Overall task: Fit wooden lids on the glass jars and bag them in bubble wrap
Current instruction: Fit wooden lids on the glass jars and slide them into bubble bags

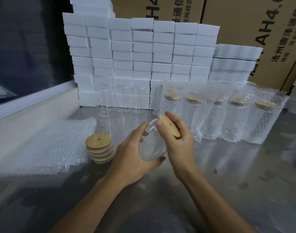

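Note:
My left hand [132,158] grips a clear glass jar [151,147], tilted over the steel table with its mouth toward the upper right. My right hand [179,142] holds a round wooden lid [170,126] against the jar's mouth. A stack of wooden lids [100,149] with centre holes stands just left of my left hand. Flat bubble-wrap bags [48,148] lie in a pile at the left. Three bare glass jars [120,100] stand at the back. Several lidded jars in bubble wrap [216,113] stand in a row at the right.
White foam blocks [140,52] are stacked like a wall along the back of the steel table [160,199]. Cardboard cartons [244,17] rise behind them. A window ledge [31,101] borders the table on the left.

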### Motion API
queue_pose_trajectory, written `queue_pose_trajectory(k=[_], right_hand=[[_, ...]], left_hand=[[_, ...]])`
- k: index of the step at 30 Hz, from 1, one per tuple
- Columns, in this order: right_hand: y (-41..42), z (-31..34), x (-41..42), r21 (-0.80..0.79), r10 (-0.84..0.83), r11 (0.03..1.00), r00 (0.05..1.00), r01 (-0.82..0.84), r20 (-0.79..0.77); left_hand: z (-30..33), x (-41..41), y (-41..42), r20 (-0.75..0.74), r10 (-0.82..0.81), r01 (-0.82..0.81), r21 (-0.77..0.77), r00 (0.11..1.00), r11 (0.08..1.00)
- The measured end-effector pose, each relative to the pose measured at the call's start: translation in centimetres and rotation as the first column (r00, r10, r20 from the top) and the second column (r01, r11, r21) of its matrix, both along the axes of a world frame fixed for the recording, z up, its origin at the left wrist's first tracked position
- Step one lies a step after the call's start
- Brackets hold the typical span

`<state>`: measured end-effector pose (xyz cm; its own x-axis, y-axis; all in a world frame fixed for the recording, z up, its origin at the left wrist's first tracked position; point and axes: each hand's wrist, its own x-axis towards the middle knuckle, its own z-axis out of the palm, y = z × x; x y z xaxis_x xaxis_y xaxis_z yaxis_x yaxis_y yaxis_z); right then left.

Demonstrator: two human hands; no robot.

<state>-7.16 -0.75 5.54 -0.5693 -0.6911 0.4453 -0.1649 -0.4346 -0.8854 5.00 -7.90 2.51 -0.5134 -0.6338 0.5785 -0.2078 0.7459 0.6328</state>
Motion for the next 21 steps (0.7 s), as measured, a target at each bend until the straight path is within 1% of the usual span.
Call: queue_pose_trajectory(k=[4,6,8,10,13,14,15,16,17,18,19,20,21], right_hand=[[-0.5,-1.1,0.5,0.034,0.057,0.998,0.991,-0.053,-0.124],[-1.0,-1.8,0.6,0.058,0.055,0.997,0.978,-0.044,-0.202],[-1.2,-2.3,0.6,0.097,0.077,0.994,0.971,-0.056,-0.226],[-1.4,-2.7,0.5,0.136,0.091,0.989,0.97,-0.061,-0.225],[-1.7,-3.2,-0.1,0.181,0.091,0.982,0.972,-0.051,-0.218],[-1.8,-3.4,-0.3,0.198,0.096,0.979,0.974,-0.055,-0.205],[-2.0,-3.5,-0.5,0.215,0.103,0.975,0.976,-0.061,-0.191],[-2.0,-3.8,-0.7,0.235,0.105,0.97,0.978,-0.062,-0.18],[-2.1,-4.0,-0.9,0.26,0.103,0.964,0.98,-0.055,-0.173],[-2.0,-4.1,-1.1,0.287,0.101,0.957,0.981,-0.049,-0.166],[-2.0,-4.2,-1.3,0.312,0.102,0.949,0.982,-0.048,-0.16],[-2.0,-4.3,-1.5,0.334,0.105,0.942,0.982,-0.048,-0.156],[-1.9,-4.4,-1.7,0.352,0.107,0.935,0.981,-0.045,-0.159]], left_hand=[[-0.4,-0.3,-0.2,-0.109,-0.109,0.129,0.203,0.988,0.971],[-0.7,-0.7,-0.2,-0.164,-0.099,0.141,0.265,0.981,0.954],[-0.9,-1.0,-0.1,-0.158,-0.069,0.114,0.296,0.985,0.948],[-0.7,-0.8,-0.1,-0.121,-0.083,0.116,0.292,0.989,0.949],[0.5,0.6,-0.7,-0.021,-0.168,0.169,0.195,0.986,0.966],[1.0,1.2,-1.0,-0.015,-0.177,0.177,0.169,0.984,0.97],[1.7,1.8,-1.2,-0.037,-0.15,0.154,0.147,0.988,0.977],[2.2,2.3,-1.5,-0.087,-0.085,0.095,0.116,0.993,0.989],[2.7,2.7,-1.8,-0.158,0.014,-0.002,0.077,0.987,0.997],[3.1,3.1,-2.2,-0.234,0.142,-0.135,0.043,0.962,0.99],[3.5,3.7,-2.7,-0.296,0.29,-0.297,0.023,0.91,0.955],[3.6,4.4,-3.3,-0.325,0.444,-0.464,0.019,0.835,0.886],[3.6,5.2,-4.0,-0.305,0.583,-0.609,0.011,0.753,0.793]])
